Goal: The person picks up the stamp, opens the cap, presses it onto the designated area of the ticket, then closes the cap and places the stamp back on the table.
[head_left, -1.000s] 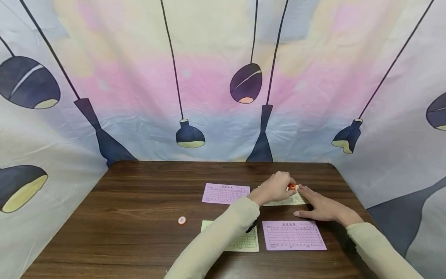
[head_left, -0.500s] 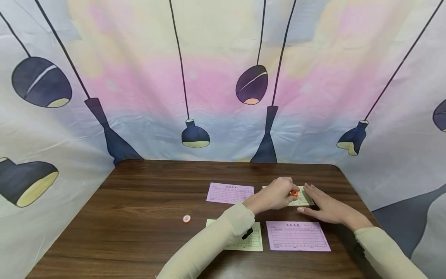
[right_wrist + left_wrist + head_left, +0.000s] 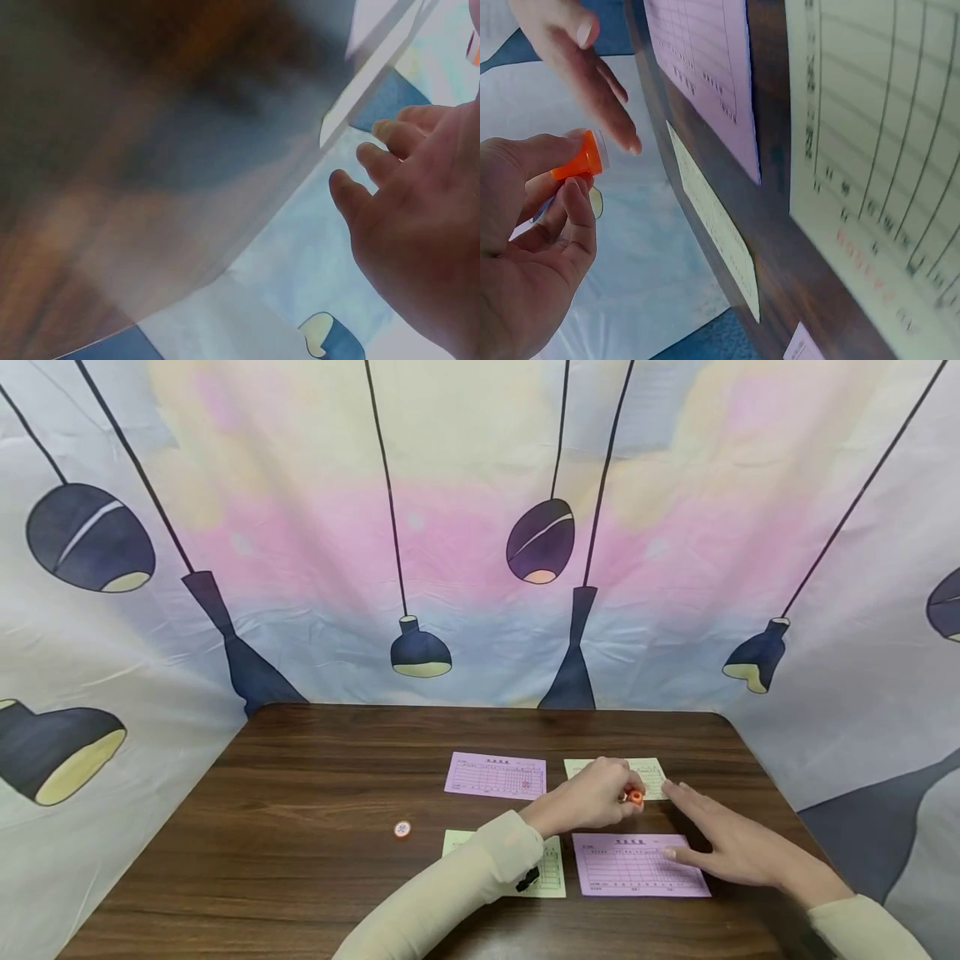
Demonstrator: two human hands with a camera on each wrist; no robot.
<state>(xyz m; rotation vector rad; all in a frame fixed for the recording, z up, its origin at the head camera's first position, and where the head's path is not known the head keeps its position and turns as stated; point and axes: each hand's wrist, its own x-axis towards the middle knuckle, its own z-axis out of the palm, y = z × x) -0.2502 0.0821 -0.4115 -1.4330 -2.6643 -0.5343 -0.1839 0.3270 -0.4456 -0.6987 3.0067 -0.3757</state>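
My left hand (image 3: 585, 795) pinches a small orange round stamp (image 3: 585, 156) between thumb and fingers; the left wrist view shows a clear rim at its end. In the head view the hand is over the near edge of the back-right green form (image 3: 648, 774) and hides part of it. My right hand (image 3: 738, 843) has its fingers stretched out, holding nothing, with fingertips close to that form's right corner. Its thumb is over the front-right purple form (image 3: 630, 872). In the right wrist view the right hand (image 3: 427, 210) appears at the right, above the table.
On the wooden table (image 3: 300, 793) lies a back-left purple form (image 3: 487, 777) with a small red mark. My left sleeve (image 3: 457, 877) covers much of a front green form (image 3: 553, 872). A small round orange-rimmed disc (image 3: 402, 829) lies farther left. A lamp-patterned cloth (image 3: 480, 527) hangs behind.
My left hand has come back towards the near edge of the back green form, still holding the stamp. My right hand has moved from that form towards the front right.
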